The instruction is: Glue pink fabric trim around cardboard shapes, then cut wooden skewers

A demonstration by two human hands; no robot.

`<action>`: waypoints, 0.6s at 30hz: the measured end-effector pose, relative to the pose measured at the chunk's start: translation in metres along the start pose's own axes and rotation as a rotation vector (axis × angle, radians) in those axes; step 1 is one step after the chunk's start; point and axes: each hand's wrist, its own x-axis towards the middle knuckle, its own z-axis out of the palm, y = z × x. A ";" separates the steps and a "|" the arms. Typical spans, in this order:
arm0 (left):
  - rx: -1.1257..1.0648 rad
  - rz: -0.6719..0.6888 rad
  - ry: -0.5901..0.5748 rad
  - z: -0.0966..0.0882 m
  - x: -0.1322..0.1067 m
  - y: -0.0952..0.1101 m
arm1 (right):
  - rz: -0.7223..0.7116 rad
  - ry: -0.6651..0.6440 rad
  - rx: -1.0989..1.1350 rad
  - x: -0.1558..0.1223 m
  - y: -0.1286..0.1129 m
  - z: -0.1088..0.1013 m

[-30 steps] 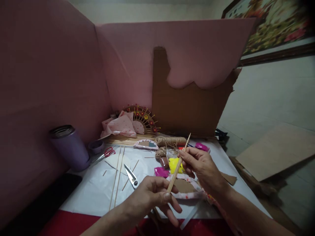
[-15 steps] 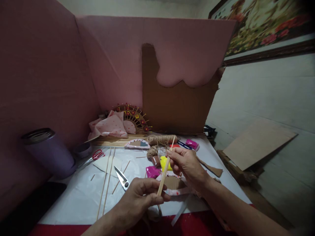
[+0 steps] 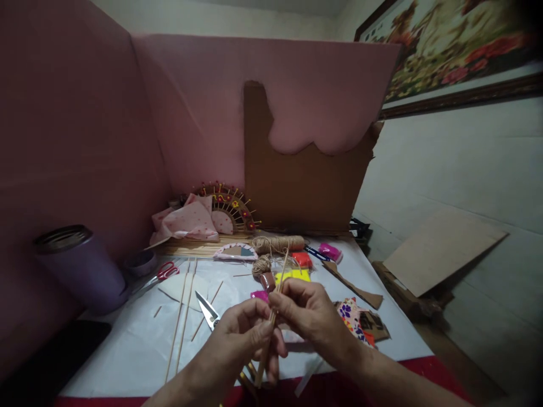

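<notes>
A thin bundle of bamboo sticks [image 3: 262,367] slants between my two hands above the front of the table. My left hand [image 3: 244,330] pinches it around the middle with thumb and fingers. Just above that grip, my right hand [image 3: 311,311] has its thumb and fingertips closed on the same bundle, close against the left fingers. Left of my hands lie scissors [image 3: 206,309] with an open blade showing; their handles are partly hidden. Two long sticks [image 3: 183,316] rest over a white half-round piece [image 3: 169,287]. Magenta [image 3: 258,295] and yellow [image 3: 292,276] packets sit behind my hands.
A twine roll [image 3: 278,244], twine ball [image 3: 261,265], red packet [image 3: 302,260] and brown packet [image 3: 267,281] stand behind. Red-handled scissors [image 3: 167,271] and a purple tumbler [image 3: 80,271] are left. Flowered cloth [image 3: 351,317] lies right. A decorated fan [image 3: 235,200] leans at the back.
My right hand has come down and left along the bundle, close to my left hand. The sticks sit lower, and flowered cloth has come into view beside my right wrist.
</notes>
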 end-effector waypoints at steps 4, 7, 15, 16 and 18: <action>-0.051 -0.012 0.154 0.004 0.000 -0.011 | -0.059 0.048 -0.037 -0.008 0.002 0.011; 0.005 -0.009 0.217 0.005 -0.001 -0.012 | -0.060 0.071 -0.042 -0.007 0.005 0.013; 0.145 -0.026 0.272 0.002 0.002 -0.007 | 0.001 0.098 0.014 0.000 0.010 0.003; 0.144 -0.025 0.259 0.002 0.002 -0.007 | 0.003 0.095 0.005 0.000 0.009 0.003; 0.133 -0.012 0.226 0.002 0.002 -0.008 | -0.007 0.097 -0.012 0.000 0.007 0.004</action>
